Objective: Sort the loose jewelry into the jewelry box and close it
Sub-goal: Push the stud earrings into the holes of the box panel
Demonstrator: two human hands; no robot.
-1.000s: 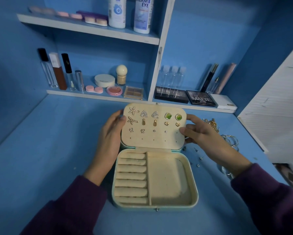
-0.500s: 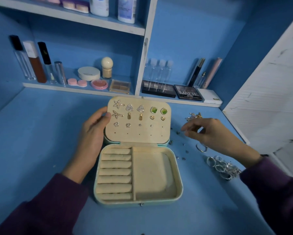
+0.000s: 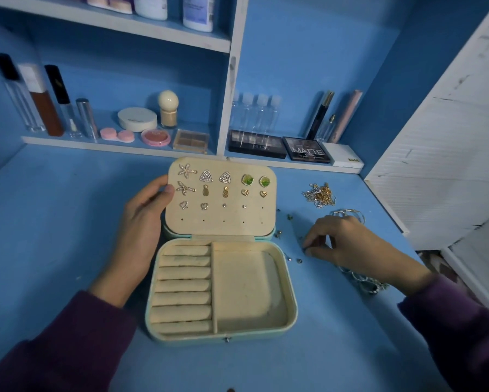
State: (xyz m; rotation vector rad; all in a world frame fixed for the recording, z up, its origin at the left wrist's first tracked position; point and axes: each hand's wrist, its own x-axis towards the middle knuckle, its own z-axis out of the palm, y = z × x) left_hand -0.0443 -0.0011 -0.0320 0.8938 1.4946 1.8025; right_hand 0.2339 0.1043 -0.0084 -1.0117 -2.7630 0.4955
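Gripping the left edge of the upright lid point(image 3: 220, 222), the left hand point(image 3: 141, 224) has its thumb on the cream inner face and its fingers behind. That lid belongs to the pale green jewelry box point(image 3: 293, 306), which lies open in the middle of the blue table point(image 3: 54, 222). Earrings point(image 3: 206, 176) are pinned in rows across the lid: starfish at the left, then sparkling triangles and gold pineapples, then green stones and gold hearts at the right, with tiny studs below.

In the base, the left compartment holds a stack of padded ring rolls point(image 3: 184, 287). Right of the divider is a wide tray compartment point(image 3: 249, 292) lined in cream.

Just beside the box on the right, small loose studs point(image 3: 299, 260) are scattered on the table. The right hand point(image 3: 348, 244) rests among them with its fingers curled and thumb and forefinger brought together at the tabletop; whether they hold a piece cannot be told. Beyond it lies a tangle of gold and silver chains point(image 3: 321, 195), and silver rings point(image 3: 362, 281) lie under the wrist.
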